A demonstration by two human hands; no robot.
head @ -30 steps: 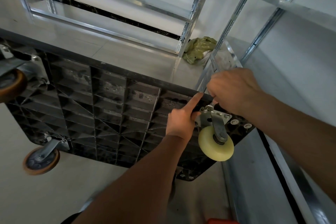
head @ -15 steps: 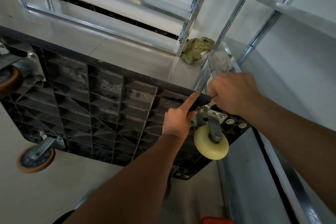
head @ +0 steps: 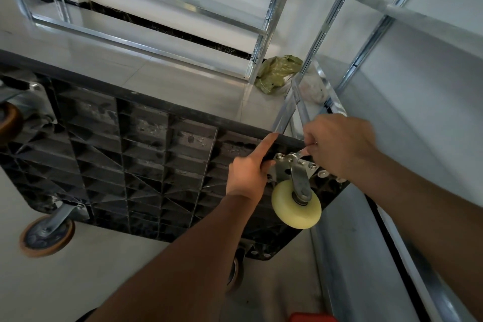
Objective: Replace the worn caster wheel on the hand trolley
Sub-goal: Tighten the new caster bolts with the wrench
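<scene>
Currently, head view: right hand (head: 339, 146) is curling tight around a small wrench (head: 300, 152), its head sitting on a bolt of the caster plate (head: 292, 167) just left of the fist. Left hand (head: 248, 170) is bracing the trolley underside (head: 130, 159), index finger straight, remaining fingers hidden. Cream caster wheel (head: 295, 204) is hanging just below both hands.

The trolley (head: 146, 154) stands tipped on its side on the floor (head: 65, 277), its underside facing the camera. A wheel (head: 296, 206) sits at its right corner, on a plate (head: 292, 165). The left hand (head: 248, 172) rests just left of that plate, and the right hand (head: 337, 144) holds a wrench (head: 300, 153) on it from the right. Two more wheels (head: 47, 235) sit at the left end. Shelving (head: 162, 8) stands behind, with a bag (head: 277, 70) at its foot.
</scene>
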